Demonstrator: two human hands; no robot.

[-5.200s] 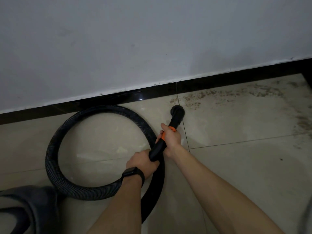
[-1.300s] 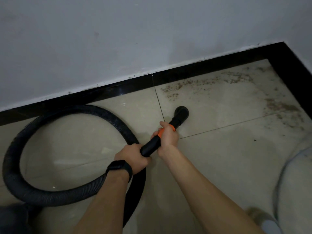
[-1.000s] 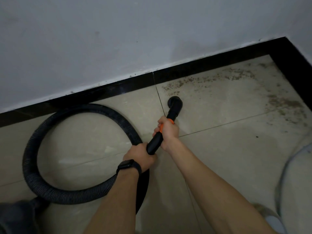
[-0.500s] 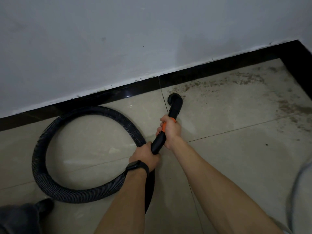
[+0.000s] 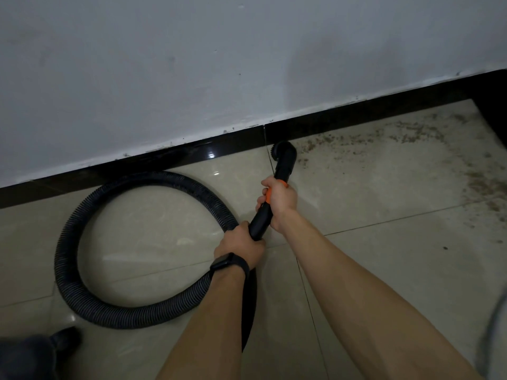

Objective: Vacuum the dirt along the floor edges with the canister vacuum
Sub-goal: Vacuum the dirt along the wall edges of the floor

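The vacuum's black round brush nozzle (image 5: 284, 152) sits on the tile right against the black baseboard (image 5: 356, 113), at the left end of the brown dirt (image 5: 384, 138) strewn along the wall. My right hand (image 5: 278, 200) grips the black wand at its orange ring. My left hand (image 5: 240, 244), a black watch on its wrist, holds the wand's rear end where the ribbed black hose (image 5: 90, 303) joins. The hose loops in a wide circle on the floor to the left. The canister is out of view.
A white wall (image 5: 192, 64) rises above the baseboard, and a room corner lies at the far right. More dirt (image 5: 491, 193) spreads along the right side. A dark shoe (image 5: 63, 338) shows at bottom left, and a pale blurred shape (image 5: 493, 338) at bottom right.
The nozzle has moved forward from the open tile to the baseboard, reaching the left end of the dirt strip. Both hands kept their hold on the wand.
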